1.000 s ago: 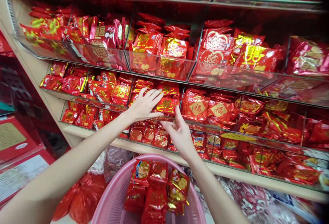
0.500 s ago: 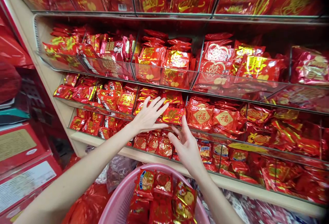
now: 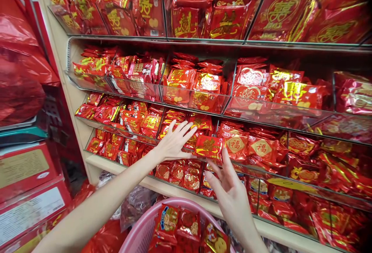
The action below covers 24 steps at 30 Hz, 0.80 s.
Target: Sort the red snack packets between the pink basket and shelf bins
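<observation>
A small red packet with gold print (image 3: 209, 147) is tilted out over the front of the third shelf down. My right hand (image 3: 231, 187) has it between the index finger at its right edge and the fingers beneath it; the thumb stays apart. My left hand (image 3: 176, 141), fingers spread, lies palm down over the packets in the compartment just left of it. Its thumb reaches near the packet's lower left corner. Whether the left fingertips press on the packets is hard to see. Below both hands stands a pink basket (image 3: 139, 229) with several red snack packets (image 3: 188, 224) inside.
Clear-fronted shelves (image 3: 192, 107) with dividers hold rows of red and gold packets. A pale wooden ledge (image 3: 151, 181) runs along the bottom. Red boxes (image 3: 29, 202) are stacked at the left, and a red plastic bag (image 3: 107, 237) lies beside the basket.
The packet at my right hand has shifted a little right and out from the shelf, with that hand. My left hand keeps its spread pose. The view has tipped up slightly.
</observation>
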Tool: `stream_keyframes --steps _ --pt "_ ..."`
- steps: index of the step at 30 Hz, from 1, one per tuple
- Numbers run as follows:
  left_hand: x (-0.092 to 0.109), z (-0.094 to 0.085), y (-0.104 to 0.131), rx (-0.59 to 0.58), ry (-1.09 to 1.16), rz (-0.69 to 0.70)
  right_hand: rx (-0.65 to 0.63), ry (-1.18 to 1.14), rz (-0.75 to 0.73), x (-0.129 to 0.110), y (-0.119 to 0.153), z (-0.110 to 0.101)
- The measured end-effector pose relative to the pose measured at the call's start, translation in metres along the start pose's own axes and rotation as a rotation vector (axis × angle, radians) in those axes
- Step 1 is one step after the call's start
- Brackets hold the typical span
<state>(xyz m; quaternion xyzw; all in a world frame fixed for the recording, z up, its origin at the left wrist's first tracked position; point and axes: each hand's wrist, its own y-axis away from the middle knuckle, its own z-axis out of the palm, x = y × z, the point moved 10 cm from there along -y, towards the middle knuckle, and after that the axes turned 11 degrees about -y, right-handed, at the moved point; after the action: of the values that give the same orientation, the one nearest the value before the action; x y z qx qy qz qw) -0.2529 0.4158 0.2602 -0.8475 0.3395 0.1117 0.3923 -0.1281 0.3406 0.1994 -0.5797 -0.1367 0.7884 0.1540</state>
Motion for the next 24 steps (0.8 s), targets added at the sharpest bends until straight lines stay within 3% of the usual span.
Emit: stream_keyframes --steps 7,13,24 --pt "-0.001 -0.008 -0.004 0.051 -0.014 -0.07 0.166 -0.025 0.051 -0.021 0.031 -0.015" --pt "-0.001 -0.014 -0.024 0.133 -0.122 -0.167 0.26 -0.042 0.09 -0.021 0.047 -0.027" --pt "-0.002 -0.006 -0.05 0.067 -0.172 -0.064 0.281 -0.064 0.094 -0.009 0.06 -0.043"
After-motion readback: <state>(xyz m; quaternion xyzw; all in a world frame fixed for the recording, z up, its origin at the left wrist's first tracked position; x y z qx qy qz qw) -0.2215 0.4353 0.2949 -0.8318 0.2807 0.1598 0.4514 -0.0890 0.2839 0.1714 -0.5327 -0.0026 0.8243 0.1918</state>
